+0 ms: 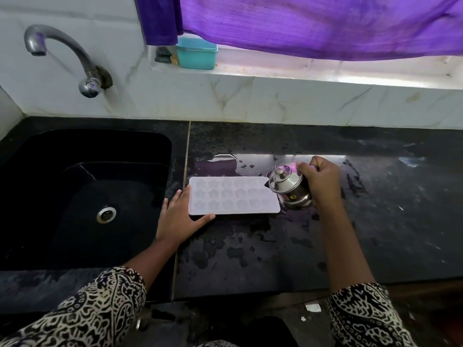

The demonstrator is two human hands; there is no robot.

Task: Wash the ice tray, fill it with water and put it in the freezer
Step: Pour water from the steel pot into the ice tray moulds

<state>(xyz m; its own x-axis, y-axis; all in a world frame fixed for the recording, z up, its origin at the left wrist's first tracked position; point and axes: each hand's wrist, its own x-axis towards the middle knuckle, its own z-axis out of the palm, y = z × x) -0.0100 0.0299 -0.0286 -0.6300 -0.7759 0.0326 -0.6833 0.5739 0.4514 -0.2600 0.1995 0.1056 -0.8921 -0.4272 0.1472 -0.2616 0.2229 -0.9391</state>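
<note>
A pale, translucent ice tray (233, 195) with star-shaped cells lies flat on the wet black counter (375, 209), just right of the sink. My left hand (181, 216) rests open against the tray's left end, fingers along the edge and thumb under its front corner. My right hand (320, 181) grips a small lidded steel pot (290, 187), tilted left with its spout over the tray's right end. I cannot tell whether water is flowing from it.
The black sink (75, 196) with a steel drain (106, 214) lies at the left, under a curved wall tap (60, 51). A teal box (196, 53) stands on the window ledge below a purple curtain (300, 23). Puddles spread on the counter around the tray.
</note>
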